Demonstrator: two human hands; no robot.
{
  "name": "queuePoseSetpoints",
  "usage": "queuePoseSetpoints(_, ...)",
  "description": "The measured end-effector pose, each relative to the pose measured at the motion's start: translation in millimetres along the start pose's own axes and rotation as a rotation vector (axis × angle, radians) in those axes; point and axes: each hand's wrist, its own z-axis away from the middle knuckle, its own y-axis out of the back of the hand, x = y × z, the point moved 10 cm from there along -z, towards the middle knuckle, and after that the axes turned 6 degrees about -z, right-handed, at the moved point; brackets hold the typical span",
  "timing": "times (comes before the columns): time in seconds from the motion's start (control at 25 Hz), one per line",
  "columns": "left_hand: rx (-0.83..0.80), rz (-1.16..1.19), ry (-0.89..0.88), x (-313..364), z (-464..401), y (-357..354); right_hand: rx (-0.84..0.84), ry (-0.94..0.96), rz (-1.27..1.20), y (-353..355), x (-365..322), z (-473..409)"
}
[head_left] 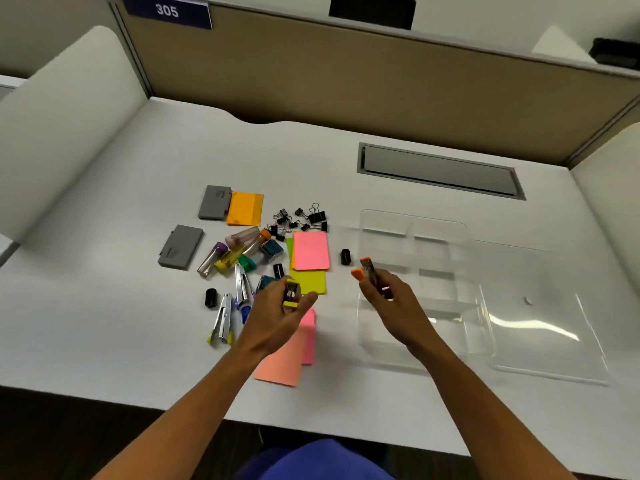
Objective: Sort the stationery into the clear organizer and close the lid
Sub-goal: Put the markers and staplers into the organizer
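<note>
Left hand (277,306): nearest of the two, raised over the mess, fingers pinched shut around a small yellow stapler (291,295).
Right hand (384,292): up beside the tray's near-left edge, closed on an orange stapler (367,270), its orange tip poking out past the fingertips.
Organizer (415,271): clear divided tray on the white desk (104,323), right of the pile; every compartment looks bare so far.
Lid (540,317): clear, lying flat just right of the tray, off and waiting.
Handling: both little staplers look light and stiff, metal with plastic caps, best held across the body as they are now; the tray and lid look slick, so take the lid by its edges.
Pile: binder clips (301,218), pink notes (311,250), yellow-green notes (308,281), orange notes (245,208), two grey cases (181,247), tubes (239,249), silver staplers (223,318), small black sharpeners (345,256), all loose and overlapping left of the tray.
Peach notes (282,362): partly under the left forearm.
In the way: nothing between the right hand and the compartments; the clear walls are hard to read, so judging a drop is the risk.
</note>
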Motion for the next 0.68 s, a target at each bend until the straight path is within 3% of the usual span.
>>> queuePoseSetpoints(0.16, -0.115, 0.120, -0.006, 42, -13, -40, -0.063, 0.002, 0.432, 46, 29, 14)
queuePoseSetpoints(0.36, -0.279, 0.214, 0.086, 64, -22, -79, -0.101, 0.134, 1.052, 41, 44, 10)
queuePoseSetpoints(0.68, -0.141, 0.302, 0.036, 80, -30, -90, -0.215, 0.184, 1.291, 9, 55, 0)
